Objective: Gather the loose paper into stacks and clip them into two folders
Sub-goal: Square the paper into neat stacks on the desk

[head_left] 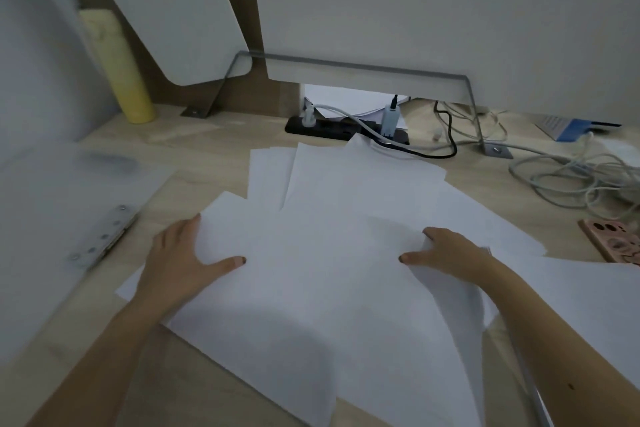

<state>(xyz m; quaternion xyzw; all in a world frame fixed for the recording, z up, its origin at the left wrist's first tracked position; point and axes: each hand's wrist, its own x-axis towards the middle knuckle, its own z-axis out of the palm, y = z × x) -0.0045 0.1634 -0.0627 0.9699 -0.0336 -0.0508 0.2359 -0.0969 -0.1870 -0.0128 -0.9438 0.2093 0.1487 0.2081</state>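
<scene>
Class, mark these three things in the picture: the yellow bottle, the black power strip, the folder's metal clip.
yellow bottle (121,69), head view, middle of its body.
black power strip (329,131), head view, top face between the plugs.
folder's metal clip (102,236), head view, middle of the bar.

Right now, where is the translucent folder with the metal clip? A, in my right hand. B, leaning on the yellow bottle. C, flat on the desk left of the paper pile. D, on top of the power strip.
C: the translucent folder, its metal clip showing, lies flat on the desk left of the loose paper, which the left hand and right hand both grip.
</scene>
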